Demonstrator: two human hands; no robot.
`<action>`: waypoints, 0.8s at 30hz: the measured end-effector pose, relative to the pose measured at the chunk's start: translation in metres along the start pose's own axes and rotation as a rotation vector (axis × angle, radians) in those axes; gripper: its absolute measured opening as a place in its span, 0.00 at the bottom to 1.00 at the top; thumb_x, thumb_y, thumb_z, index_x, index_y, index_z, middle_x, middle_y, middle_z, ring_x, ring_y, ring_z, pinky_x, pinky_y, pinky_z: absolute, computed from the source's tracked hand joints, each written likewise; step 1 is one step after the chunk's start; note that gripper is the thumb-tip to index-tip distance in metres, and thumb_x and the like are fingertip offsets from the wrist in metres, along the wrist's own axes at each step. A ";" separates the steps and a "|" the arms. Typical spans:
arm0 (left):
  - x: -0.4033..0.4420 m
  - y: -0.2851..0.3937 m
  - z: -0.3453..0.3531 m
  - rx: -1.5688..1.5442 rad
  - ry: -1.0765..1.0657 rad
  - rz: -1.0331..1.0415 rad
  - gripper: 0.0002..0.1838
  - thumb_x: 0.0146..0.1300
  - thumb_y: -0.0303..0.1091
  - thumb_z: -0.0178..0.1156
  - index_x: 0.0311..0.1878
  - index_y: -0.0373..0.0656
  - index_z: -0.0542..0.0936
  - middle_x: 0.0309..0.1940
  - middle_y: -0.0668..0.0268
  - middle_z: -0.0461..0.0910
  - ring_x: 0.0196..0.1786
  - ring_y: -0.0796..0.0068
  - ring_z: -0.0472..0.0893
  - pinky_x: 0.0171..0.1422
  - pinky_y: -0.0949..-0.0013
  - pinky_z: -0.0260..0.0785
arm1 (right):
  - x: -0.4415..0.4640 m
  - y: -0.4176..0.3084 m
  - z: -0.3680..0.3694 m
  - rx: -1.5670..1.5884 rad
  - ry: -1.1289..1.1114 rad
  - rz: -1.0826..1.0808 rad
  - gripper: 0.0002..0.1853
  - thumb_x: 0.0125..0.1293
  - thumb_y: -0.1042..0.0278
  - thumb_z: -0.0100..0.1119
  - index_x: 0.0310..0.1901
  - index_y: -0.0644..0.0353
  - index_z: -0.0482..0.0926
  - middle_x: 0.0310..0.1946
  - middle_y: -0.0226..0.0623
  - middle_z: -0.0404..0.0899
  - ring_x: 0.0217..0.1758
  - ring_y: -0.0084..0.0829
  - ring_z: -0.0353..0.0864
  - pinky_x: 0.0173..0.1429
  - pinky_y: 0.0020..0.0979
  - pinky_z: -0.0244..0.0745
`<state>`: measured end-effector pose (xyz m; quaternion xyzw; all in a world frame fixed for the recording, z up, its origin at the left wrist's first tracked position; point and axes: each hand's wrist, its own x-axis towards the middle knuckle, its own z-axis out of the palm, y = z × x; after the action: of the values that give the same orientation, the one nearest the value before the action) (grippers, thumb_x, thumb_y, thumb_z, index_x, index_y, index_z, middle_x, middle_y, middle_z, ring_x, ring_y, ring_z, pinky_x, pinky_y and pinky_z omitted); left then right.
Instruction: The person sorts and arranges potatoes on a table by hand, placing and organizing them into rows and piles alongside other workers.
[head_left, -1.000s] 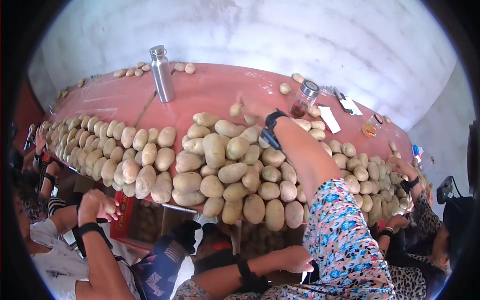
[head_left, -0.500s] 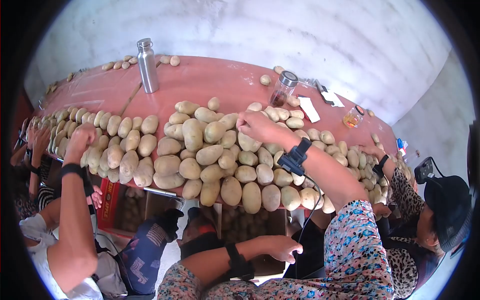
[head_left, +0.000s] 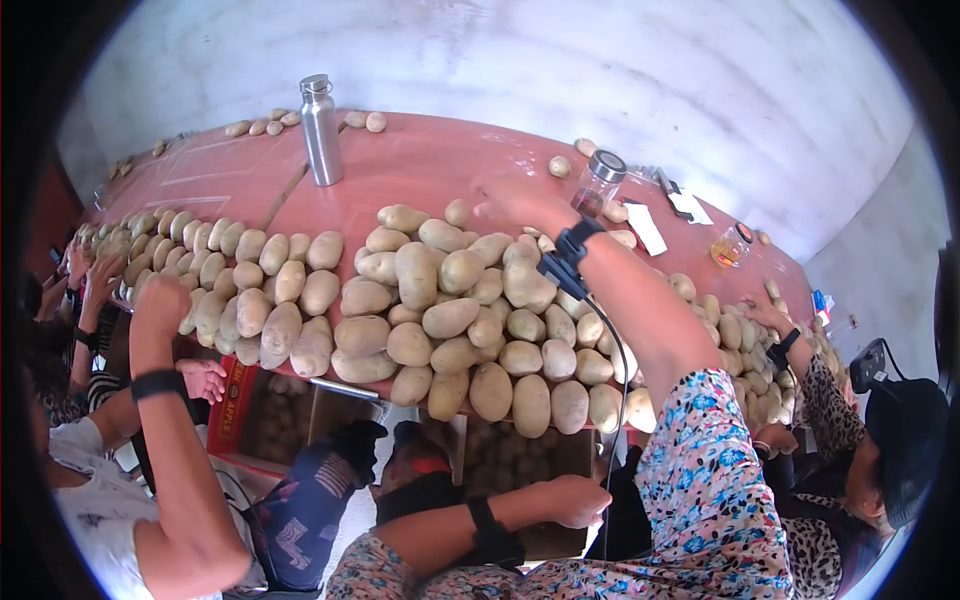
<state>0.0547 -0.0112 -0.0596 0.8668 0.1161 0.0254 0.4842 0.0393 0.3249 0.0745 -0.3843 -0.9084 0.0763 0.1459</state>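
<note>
My right hand (head_left: 525,203) is stretched over the far edge of the potato pile (head_left: 450,318), close to a small round potato (head_left: 457,212). Its fingers are smeared by motion, so whether they hold anything does not show. Low in front of me, my left hand (head_left: 575,500) is held over an open box of potatoes (head_left: 515,455) below the table edge. Its fingers look curled closed; their inner side is hidden. A black strap with a small device (head_left: 575,250) sits on my right wrist, and a cable (head_left: 622,400) hangs from it.
On the red table (head_left: 420,155) stand a steel bottle (head_left: 321,135), a lidded glass jar (head_left: 600,180) and a smaller jar (head_left: 732,245). Co-workers' hands work at the left (head_left: 160,300) and right (head_left: 768,315). A red box (head_left: 228,405) sits below.
My right hand has moved away from me, from above the potatoes toward the bare table behind them. My left hand's fingers have curled in more. The whole view has shifted slightly.
</note>
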 end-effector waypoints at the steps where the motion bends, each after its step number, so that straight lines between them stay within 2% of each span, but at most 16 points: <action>1: -0.001 -0.001 -0.001 -0.001 0.000 -0.006 0.12 0.59 0.38 0.61 0.35 0.37 0.79 0.32 0.48 0.82 0.41 0.45 0.82 0.45 0.48 0.73 | 0.011 0.005 0.009 0.005 0.001 -0.002 0.17 0.64 0.68 0.57 0.53 0.63 0.76 0.45 0.49 0.81 0.51 0.48 0.80 0.53 0.43 0.75; 3: -0.005 0.001 -0.004 0.037 -0.063 -0.029 0.12 0.58 0.39 0.61 0.33 0.38 0.81 0.32 0.49 0.82 0.40 0.45 0.82 0.45 0.48 0.74 | 0.030 0.009 0.024 -0.092 -0.182 0.028 0.24 0.63 0.70 0.56 0.62 0.58 0.73 0.52 0.46 0.80 0.56 0.46 0.79 0.56 0.42 0.75; 7: -0.008 -0.001 -0.001 0.083 -0.031 -0.017 0.12 0.55 0.39 0.64 0.32 0.38 0.81 0.32 0.50 0.82 0.39 0.46 0.83 0.44 0.48 0.74 | 0.060 0.007 0.042 -0.088 -0.295 0.105 0.27 0.60 0.73 0.56 0.64 0.53 0.72 0.53 0.42 0.81 0.52 0.42 0.82 0.52 0.41 0.77; 9: -0.005 -0.013 0.016 0.086 0.000 0.005 0.13 0.54 0.39 0.65 0.32 0.38 0.81 0.32 0.49 0.82 0.40 0.46 0.83 0.43 0.48 0.75 | 0.070 -0.007 0.039 0.045 -0.559 0.394 0.28 0.59 0.75 0.54 0.63 0.50 0.74 0.48 0.38 0.84 0.45 0.38 0.84 0.46 0.40 0.79; 11: 0.002 -0.031 0.036 0.034 0.229 0.136 0.13 0.54 0.39 0.65 0.33 0.37 0.81 0.33 0.49 0.82 0.40 0.47 0.83 0.44 0.49 0.75 | 0.080 -0.010 0.045 -0.059 -0.632 0.294 0.27 0.59 0.75 0.53 0.63 0.50 0.74 0.45 0.37 0.84 0.42 0.36 0.84 0.44 0.39 0.79; 12: 0.003 -0.035 0.038 0.037 0.231 0.140 0.13 0.54 0.39 0.64 0.33 0.37 0.82 0.32 0.48 0.83 0.40 0.47 0.83 0.44 0.49 0.76 | 0.084 -0.008 0.049 -0.169 -0.699 0.203 0.27 0.59 0.74 0.52 0.63 0.50 0.74 0.42 0.37 0.85 0.39 0.34 0.84 0.41 0.37 0.78; 16: 0.005 -0.036 0.037 0.083 0.221 0.081 0.12 0.53 0.37 0.64 0.33 0.37 0.83 0.32 0.48 0.83 0.40 0.47 0.84 0.43 0.49 0.76 | 0.079 0.004 0.047 -0.166 -0.636 0.193 0.25 0.58 0.75 0.53 0.60 0.51 0.76 0.37 0.35 0.85 0.37 0.32 0.83 0.40 0.37 0.77; 18: 0.000 -0.024 0.023 0.090 0.154 0.024 0.10 0.52 0.35 0.63 0.31 0.37 0.84 0.32 0.48 0.83 0.39 0.47 0.84 0.42 0.49 0.76 | 0.061 0.007 0.031 0.159 -0.371 0.256 0.23 0.56 0.77 0.56 0.56 0.55 0.77 0.36 0.38 0.84 0.38 0.34 0.82 0.44 0.36 0.77; 19: -0.001 -0.019 0.017 0.091 0.155 0.039 0.10 0.52 0.35 0.63 0.31 0.37 0.84 0.32 0.48 0.83 0.39 0.47 0.84 0.42 0.49 0.76 | 0.051 0.009 0.022 0.147 -0.372 0.264 0.23 0.56 0.77 0.56 0.56 0.55 0.77 0.36 0.38 0.84 0.38 0.34 0.82 0.44 0.36 0.77; 21: -0.003 -0.009 0.008 0.148 0.034 -0.042 0.10 0.52 0.34 0.62 0.32 0.37 0.84 0.33 0.48 0.84 0.40 0.47 0.84 0.41 0.49 0.77 | 0.033 0.008 0.003 0.282 -0.213 -0.004 0.19 0.55 0.75 0.61 0.52 0.58 0.77 0.38 0.40 0.82 0.43 0.37 0.81 0.48 0.37 0.75; 22: 0.000 -0.009 0.012 0.181 0.014 -0.068 0.10 0.52 0.33 0.61 0.34 0.38 0.85 0.35 0.49 0.84 0.42 0.48 0.85 0.41 0.49 0.77 | 0.020 0.006 -0.007 0.274 -0.216 0.001 0.19 0.55 0.75 0.61 0.52 0.58 0.77 0.38 0.40 0.82 0.43 0.37 0.81 0.48 0.37 0.75; 24: 0.004 -0.008 0.013 0.217 -0.029 -0.067 0.10 0.53 0.32 0.60 0.35 0.38 0.85 0.36 0.49 0.84 0.42 0.49 0.85 0.42 0.49 0.77 | -0.016 -0.011 -0.026 0.156 -0.222 -0.047 0.22 0.59 0.67 0.62 0.55 0.57 0.73 0.49 0.43 0.78 0.50 0.39 0.79 0.53 0.37 0.74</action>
<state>0.0592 -0.0174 -0.0737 0.9101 0.1400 -0.0159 0.3896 0.0509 0.3060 0.0987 -0.3395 -0.9191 0.1853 0.0756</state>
